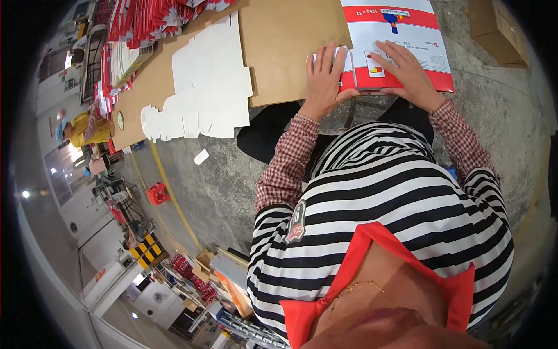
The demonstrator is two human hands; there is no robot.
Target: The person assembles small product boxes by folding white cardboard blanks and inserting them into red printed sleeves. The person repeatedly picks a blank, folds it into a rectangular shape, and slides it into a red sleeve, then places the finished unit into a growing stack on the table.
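Note:
A red-and-white printed cardboard sheet or flattened carton [415, 49] lies at the right end of the brown table board. My left hand [325, 81] rests at its left edge, fingers stretched out, over a narrow red-and-white flap. Flat on the printed face near the front edge is my right hand [410, 75], fingers spread. Neither hand grips anything. Left of them lies a stack of white die-cut card pieces [212, 75] with notched edges. What lies beneath the printed sheet is hidden.
Piles of red-and-white folded packaging [157, 20] stand at the far left of the brown board [290, 46]. An open brown carton [500, 32] sits on the floor to the right. A white scrap [201, 156] and a red stool [157, 193] are on the floor; a person in yellow [87, 128] works beyond.

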